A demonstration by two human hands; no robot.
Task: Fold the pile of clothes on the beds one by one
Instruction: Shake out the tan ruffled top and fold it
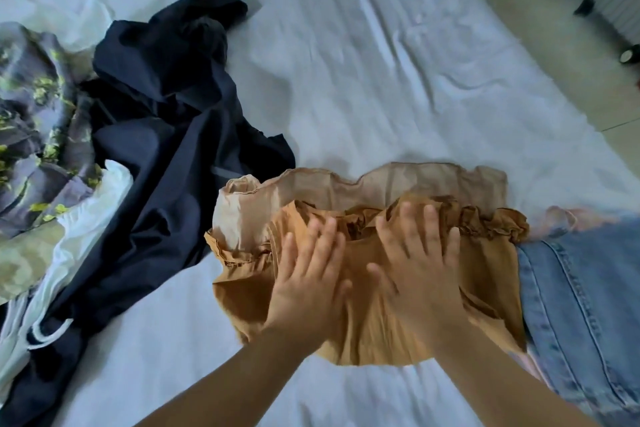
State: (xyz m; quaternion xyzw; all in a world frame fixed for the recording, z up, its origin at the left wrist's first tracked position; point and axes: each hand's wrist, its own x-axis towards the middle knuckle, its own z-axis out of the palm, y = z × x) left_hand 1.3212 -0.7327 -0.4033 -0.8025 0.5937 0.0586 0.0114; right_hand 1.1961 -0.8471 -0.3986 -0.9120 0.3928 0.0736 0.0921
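A: What is taking up most of the view?

B: The bed [346,62], its pale sheet wrinkling under everything. At the left, the pile of clothes [104,135] is sprawling: a dark navy garment [166,121] is lying across a grey floral piece [31,114] and a white garment [79,236].

A: And the thing being folded?

B: A tan ruffled garment [363,322] is lying flat on the sheet near the lower middle, with its paler lining [398,187] showing along the far edge. Its right side is touching a pair of blue jeans [581,305], which is lying along the bed's right edge.

A: What are the hands doing?

B: The left hand [308,281] is pressing down on the tan fabric with fingers straight and spread, grasping nothing. The right hand [419,274] is lying just beside it, also flat and released, its fingertips reaching the ruffled band. Both are blurring slightly.
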